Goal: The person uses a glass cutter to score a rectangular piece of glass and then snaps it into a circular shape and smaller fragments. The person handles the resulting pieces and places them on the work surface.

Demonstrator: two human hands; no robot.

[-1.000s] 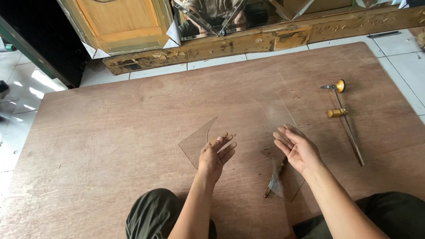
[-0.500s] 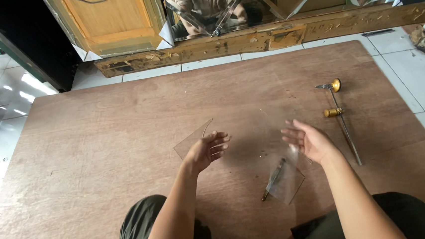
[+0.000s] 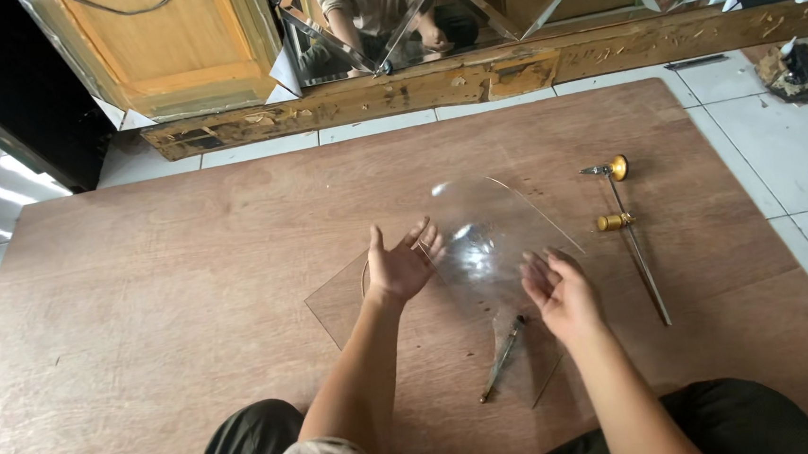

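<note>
Head view: both hands hover, palms facing each other, over the middle of a large brown plywood board [image 3: 191, 299] laid on the tiled floor. Between them a clear round pane of glass [image 3: 481, 241] is lifted off the board and catches a bright glare. The left hand [image 3: 402, 267] has its fingers spread wide and upright, its fingertips at the pane's left rim. The right hand [image 3: 560, 292] is open too, fingers [image 3: 535, 273] loosely splayed at the pane's near right rim; whether either hand grips the rim I cannot tell. A flat clear glass offcut [image 3: 338, 303] lies under the left wrist. A slim metal glass cutter [image 3: 501, 361] lies near the board's near edge. A brass-knobbed circle-cutting rod [image 3: 634, 239] lies toward the right edge.
</note>
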